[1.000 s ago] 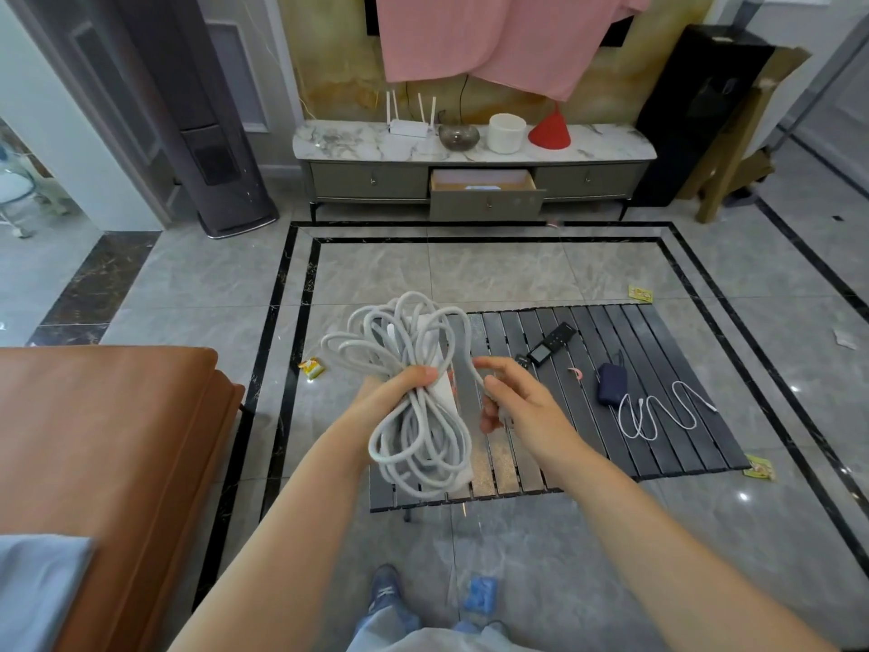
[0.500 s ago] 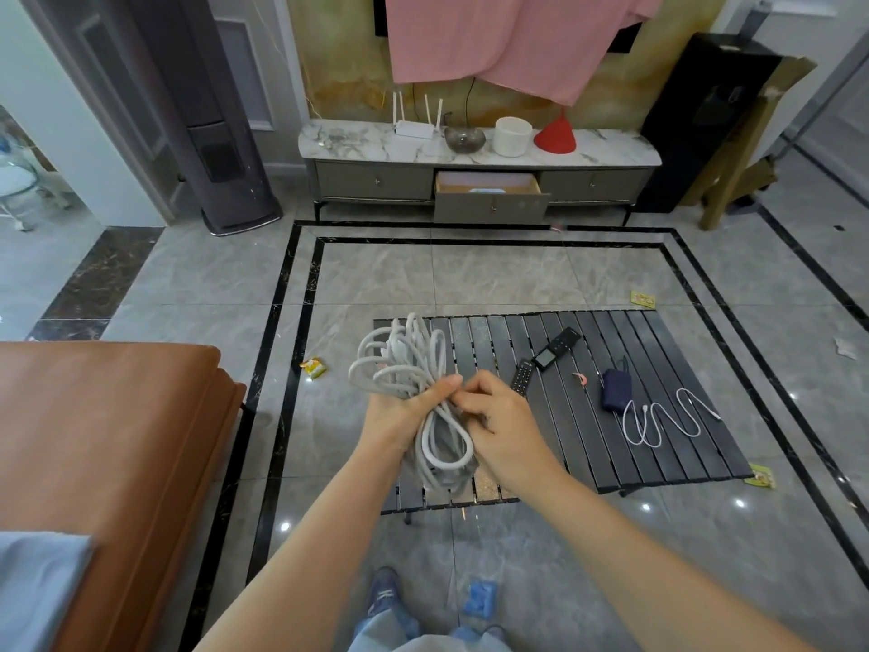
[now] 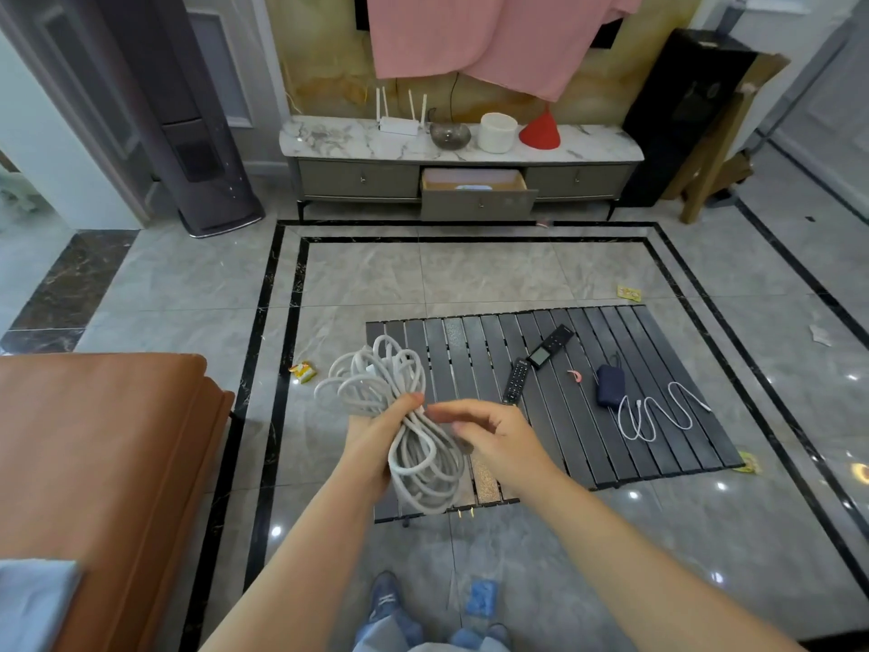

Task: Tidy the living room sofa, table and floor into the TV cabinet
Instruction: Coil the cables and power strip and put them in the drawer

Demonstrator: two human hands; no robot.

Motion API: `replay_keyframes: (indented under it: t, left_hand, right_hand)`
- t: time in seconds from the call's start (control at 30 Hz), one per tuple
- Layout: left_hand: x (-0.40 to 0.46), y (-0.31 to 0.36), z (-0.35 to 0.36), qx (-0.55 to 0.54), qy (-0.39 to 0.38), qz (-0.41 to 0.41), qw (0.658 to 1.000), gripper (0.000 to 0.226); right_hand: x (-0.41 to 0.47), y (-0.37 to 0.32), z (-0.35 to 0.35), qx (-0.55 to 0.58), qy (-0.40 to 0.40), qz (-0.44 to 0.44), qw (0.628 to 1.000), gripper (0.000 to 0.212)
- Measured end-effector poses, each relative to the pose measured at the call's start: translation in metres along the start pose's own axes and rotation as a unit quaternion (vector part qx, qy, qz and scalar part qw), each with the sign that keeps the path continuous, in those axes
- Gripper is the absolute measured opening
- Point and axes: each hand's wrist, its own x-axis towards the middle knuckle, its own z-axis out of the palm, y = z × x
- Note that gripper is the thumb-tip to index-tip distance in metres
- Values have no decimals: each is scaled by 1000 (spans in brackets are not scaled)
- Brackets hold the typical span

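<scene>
The big loose coil of white power cable (image 3: 399, 416) has become smaller and tighter than it was a second ago: then the loops spread wide above the hands, now they are gathered into one bundle, held in the air over the near left corner of the low black slatted desk (image 3: 658, 458). The left hand (image 3: 371, 444) grips the bundle around its middle, with the thumb over the strands. The right hand (image 3: 489, 435), which half a second ago was pressed against the bundle, has come a little away; its fingers are loosely curled and blurred, and I cannot tell if it holds a strand. I judge that the cable is now ready to carry to the open middle drawer (image 3: 475, 192) of the grey marble-topped TV cabinet (image 3: 357, 178), well apart across the floor. Two black remote controls (image 3: 533, 364), a dark blue power bank (image 3: 610, 385) and a thin white charging cable (image 3: 653, 414) are not yet tidied.
</scene>
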Motion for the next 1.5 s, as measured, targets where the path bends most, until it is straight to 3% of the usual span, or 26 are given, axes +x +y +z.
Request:
replay_keyframes:
  t: [0.13,0.3,0.37,0.43,0.57,0.73,0.87,0.97,1.23,1.37,1.5]
  left_hand:
    - [11,2,-2,55,35,13,998,23]
    - [23,1,2,154,-4,71,985,25]
    - [31,0,6,188,-16,79,979,22]
    - [38,-2,9,206,-22,69,976,23]
    - [42,-2,17,229,-33,44,972,28]
    - [42,-12,23,180,-31,-33,983,40]
    - [44,-16,23,182,-50,-66,980,48]
    - [48,-18,25,193,-70,-72,976,59]
    - [60,-45,56,210,-85,-123,966,56]
    - [71,-59,80,235,-81,-130,960,73]
    - [88,-74,112,229,-61,-137,962,66]
  right_hand:
    - [10,-1,5,13,38,84,996,31]
    - [21,-3,14,-32,-55,152,986,102]
    - [23,2,20,-71,-78,178,978,113]
    - [23,6,27,-96,-89,194,972,103]
    - [20,4,34,-106,-55,205,971,63]
    - [21,8,39,-232,-5,251,940,90]
    - [21,13,49,-334,42,241,910,86]
    - [21,22,48,-285,56,245,925,88]
    - [22,60,13,-167,50,263,949,92]
    - [24,78,-13,-104,52,264,957,87]
    - [35,88,-52,-128,44,280,950,87]
